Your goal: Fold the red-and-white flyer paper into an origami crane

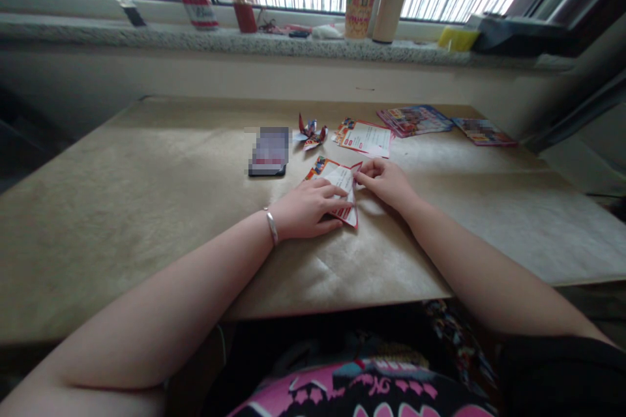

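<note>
A printed sheet of paper [337, 173], white with red and orange edges, lies partly folded on the table in front of me. My left hand [313, 207] rests flat across it, fingers stretched out and pointing right; a silver bracelet is on that wrist. At the sheet's upper right corner, my right hand [384, 182] pinches the folded edge between thumb and fingers. The palm of my left hand hides the sheet's lower left part. Just beyond the sheet stands a folded paper crane [312, 133] in red and blue print.
A phone [270, 151] lies left of the crane. Another printed sheet [368, 138] and stacks of colourful leaflets [415, 120] [484, 131] are at the table's back right. On the windowsill [293, 44] stand a red can [195, 3], a patterned cup [360, 5] and a yellow object [458, 39].
</note>
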Demonstrator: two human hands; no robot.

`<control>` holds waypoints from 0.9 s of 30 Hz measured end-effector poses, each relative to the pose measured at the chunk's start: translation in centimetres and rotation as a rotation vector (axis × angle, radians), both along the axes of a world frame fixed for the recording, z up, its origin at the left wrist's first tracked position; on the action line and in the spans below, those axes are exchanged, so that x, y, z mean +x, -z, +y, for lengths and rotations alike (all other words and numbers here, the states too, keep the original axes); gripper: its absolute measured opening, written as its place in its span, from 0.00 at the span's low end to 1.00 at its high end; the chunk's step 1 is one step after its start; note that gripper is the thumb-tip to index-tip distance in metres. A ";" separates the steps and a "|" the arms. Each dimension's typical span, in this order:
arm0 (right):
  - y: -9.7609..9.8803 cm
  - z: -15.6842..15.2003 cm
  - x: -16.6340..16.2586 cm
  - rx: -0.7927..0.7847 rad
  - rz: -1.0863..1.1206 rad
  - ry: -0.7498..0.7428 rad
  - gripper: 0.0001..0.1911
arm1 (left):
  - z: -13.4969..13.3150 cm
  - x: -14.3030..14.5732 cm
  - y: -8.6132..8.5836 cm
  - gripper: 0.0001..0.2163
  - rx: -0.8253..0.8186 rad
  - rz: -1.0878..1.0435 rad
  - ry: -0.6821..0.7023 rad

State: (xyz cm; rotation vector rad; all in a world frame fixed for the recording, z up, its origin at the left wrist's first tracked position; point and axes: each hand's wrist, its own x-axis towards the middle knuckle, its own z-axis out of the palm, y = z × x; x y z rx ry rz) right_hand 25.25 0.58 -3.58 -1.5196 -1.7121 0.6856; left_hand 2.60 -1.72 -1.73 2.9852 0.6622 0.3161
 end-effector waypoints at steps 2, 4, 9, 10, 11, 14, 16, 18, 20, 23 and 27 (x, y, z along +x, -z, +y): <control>0.1 0.1 0.0 -0.016 0.000 -0.012 0.14 | 0.0 0.0 0.0 0.18 -0.001 -0.005 0.001; 0.3 0.3 0.0 -0.009 -0.035 -0.018 0.13 | 0.0 0.1 0.0 0.18 -0.010 -0.012 0.002; 0.5 0.6 -0.1 0.044 -0.219 0.019 0.15 | -0.1 0.1 -0.3 0.17 -0.071 -0.045 -0.006; 0.5 0.6 -0.1 0.048 -0.243 0.025 0.15 | 0.0 0.1 -0.3 0.17 -0.075 -0.049 -0.007; 0.5 0.6 -0.1 0.052 -0.260 0.029 0.16 | 0.0 0.1 -0.3 0.17 -0.076 -0.050 -0.007; 0.4 0.4 -0.1 0.058 -0.274 0.012 0.19 | 0.0 0.1 -0.3 0.16 -0.073 -0.050 -0.010; 0.2 0.3 -0.1 0.060 -0.259 -0.002 0.19 | 0.0 0.1 -0.2 0.16 -0.073 -0.054 -0.009; 0.0 0.0 -0.1 0.072 -0.240 -0.009 0.18 | 0.0 0.1 -0.2 0.16 -0.079 -0.058 -0.016; -0.3 -0.2 -0.1 0.102 -0.223 -0.024 0.17 | -0.1 0.2 -0.2 0.15 -0.089 -0.061 -0.035; -0.7 -0.6 0.0 0.153 -0.217 -0.038 0.16 | -0.1 0.3 -0.1 0.15 -0.094 -0.074 -0.081; -1.1 -1.1 -0.1 0.197 -0.205 -0.064 0.14 | -0.1 0.4 0.1 0.15 -0.077 -0.114 -0.140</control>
